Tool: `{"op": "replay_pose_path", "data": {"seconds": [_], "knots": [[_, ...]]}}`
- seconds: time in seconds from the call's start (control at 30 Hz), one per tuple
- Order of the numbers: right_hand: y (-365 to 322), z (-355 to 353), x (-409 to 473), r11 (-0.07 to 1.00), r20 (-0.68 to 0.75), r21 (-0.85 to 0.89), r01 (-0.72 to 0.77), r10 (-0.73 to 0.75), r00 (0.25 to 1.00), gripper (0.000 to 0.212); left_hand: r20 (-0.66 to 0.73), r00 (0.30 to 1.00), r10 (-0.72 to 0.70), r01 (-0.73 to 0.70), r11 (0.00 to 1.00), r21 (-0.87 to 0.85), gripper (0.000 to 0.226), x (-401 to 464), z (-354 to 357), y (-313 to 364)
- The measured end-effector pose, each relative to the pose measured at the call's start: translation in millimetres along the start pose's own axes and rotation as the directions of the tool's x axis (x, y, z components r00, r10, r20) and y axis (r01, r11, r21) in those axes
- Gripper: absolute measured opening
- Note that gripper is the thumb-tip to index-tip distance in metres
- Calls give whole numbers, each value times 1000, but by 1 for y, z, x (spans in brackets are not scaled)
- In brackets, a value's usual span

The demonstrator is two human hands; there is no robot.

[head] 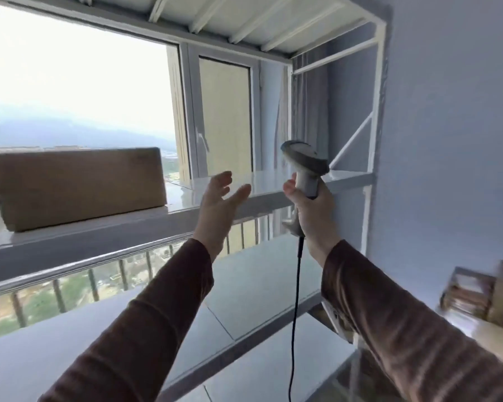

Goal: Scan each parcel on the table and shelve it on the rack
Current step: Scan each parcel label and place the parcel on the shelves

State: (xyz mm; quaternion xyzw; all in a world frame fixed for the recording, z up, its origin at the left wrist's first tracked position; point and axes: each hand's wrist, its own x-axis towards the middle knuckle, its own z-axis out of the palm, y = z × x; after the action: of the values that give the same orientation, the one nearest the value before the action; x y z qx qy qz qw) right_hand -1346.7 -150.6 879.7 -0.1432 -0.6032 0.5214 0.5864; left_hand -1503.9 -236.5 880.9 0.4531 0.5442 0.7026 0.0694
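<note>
Right hand (pixel 308 210) clenched round scanner (pixel 304 166); left hand (pixel 219 204) released, empty. Box (pixel 76 187) on shelf (pixel 244 195) left end: judged stiff, light, gripped by both ends.

Left hand (pixel 219 204) raised with straight fingers; right hand (pixel 311 210) raised, gripping.

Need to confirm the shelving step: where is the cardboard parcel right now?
In the head view the cardboard parcel stands on the left of the rack shelf, before the window, left of the empty left hand.
</note>
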Motion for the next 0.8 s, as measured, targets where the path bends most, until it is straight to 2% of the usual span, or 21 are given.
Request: {"op": "replay_pose_path", "data": {"seconds": [0.1,0.27,0.47,0.7,0.8], "knots": [[5,-59,-13,998,-123,-50,-41,34,992,11,127,988,-91,109,984,-139,48,-14,64,-24],[8,-155,-39,979,-330,-175,-101,38,943,14,330,925,-189,263,944,-196,49,-54,170,-47],[2,-268,-80,955,-504,-243,-168,24,863,13,513,826,-236,385,900,-206,48,-111,289,-53],[-18,-428,-124,938,-657,-222,-268,59,752,29,695,674,-249,460,878,-132,46,-193,442,-49],[-27,-505,-142,926,-706,-208,-316,81,704,22,752,605,-262,481,873,-83,46,-235,515,-46]]}}
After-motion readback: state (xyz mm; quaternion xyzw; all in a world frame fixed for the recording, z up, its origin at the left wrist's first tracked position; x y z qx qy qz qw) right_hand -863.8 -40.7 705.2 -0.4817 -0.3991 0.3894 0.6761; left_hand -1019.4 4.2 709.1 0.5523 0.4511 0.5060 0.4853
